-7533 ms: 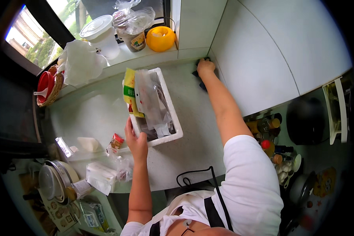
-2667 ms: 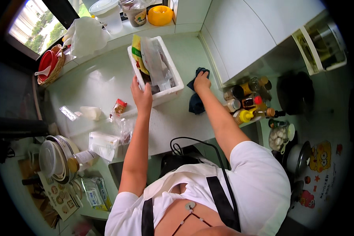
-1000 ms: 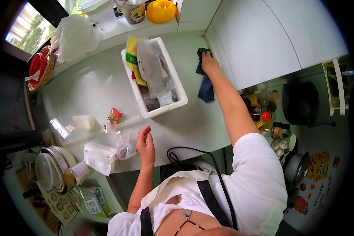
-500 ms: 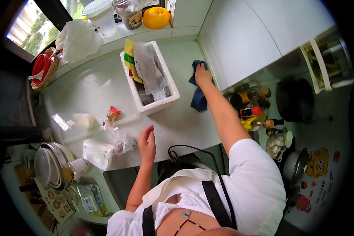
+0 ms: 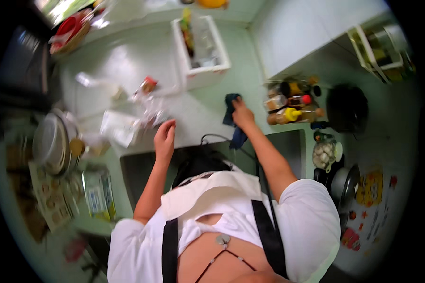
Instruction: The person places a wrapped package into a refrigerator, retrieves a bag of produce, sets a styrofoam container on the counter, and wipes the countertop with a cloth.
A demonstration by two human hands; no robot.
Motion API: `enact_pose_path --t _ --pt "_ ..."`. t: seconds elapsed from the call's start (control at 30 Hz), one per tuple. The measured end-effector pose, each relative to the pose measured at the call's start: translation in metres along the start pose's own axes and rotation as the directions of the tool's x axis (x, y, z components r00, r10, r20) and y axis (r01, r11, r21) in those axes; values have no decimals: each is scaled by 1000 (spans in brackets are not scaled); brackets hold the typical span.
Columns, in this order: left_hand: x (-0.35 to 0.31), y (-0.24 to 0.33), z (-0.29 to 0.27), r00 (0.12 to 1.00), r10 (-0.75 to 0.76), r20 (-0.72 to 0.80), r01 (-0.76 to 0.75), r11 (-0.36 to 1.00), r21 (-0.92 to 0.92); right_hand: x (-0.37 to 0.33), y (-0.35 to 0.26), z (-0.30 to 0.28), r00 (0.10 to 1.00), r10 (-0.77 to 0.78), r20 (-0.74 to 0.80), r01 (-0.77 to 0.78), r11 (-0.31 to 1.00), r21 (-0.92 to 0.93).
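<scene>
A dark blue cloth (image 5: 229,111) lies on the pale countertop (image 5: 200,113), with one end hanging toward the front edge. My right hand (image 5: 242,114) is on it, fingers gripping the fabric and pressing it to the surface. Loosely curled, my left hand (image 5: 165,136) hovers by the counter's front edge with nothing visible in it. Just beyond its fingers sits a crumpled clear plastic bag (image 5: 153,111). A white foam box (image 5: 216,70) stands at the back, holding a yellow-green packet and clear plastic bags.
A white soft pack (image 5: 120,127) and a small red packet (image 5: 148,85) lie on the left. Several sauce bottles (image 5: 295,101) stand on the right, near a bowl of garlic (image 5: 323,153). Stacked lidded bowls (image 5: 49,144) are far left. A black cable (image 5: 215,136) crosses the front edge.
My right hand has drawn the cloth back toward me from beside the right wall. The whole view has shifted, and my left hand stays near the front edge, still curled.
</scene>
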State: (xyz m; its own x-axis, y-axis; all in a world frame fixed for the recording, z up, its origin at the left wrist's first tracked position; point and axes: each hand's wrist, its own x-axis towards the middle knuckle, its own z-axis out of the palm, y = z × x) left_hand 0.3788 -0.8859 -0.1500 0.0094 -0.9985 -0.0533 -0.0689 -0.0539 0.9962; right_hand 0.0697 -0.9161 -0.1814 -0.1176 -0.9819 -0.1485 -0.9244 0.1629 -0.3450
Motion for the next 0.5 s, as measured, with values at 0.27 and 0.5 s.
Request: enact_pose_path --t 0.27,0.5 --pt "-56 7 -42 946 -31 -322 42 999 28 23 -33 51 961 -254 -107 273 826 493" --pt "-115 -1 -40 817 -74 -571 161 981 104 66 -98 74 850 -523 -61 455 672 585"
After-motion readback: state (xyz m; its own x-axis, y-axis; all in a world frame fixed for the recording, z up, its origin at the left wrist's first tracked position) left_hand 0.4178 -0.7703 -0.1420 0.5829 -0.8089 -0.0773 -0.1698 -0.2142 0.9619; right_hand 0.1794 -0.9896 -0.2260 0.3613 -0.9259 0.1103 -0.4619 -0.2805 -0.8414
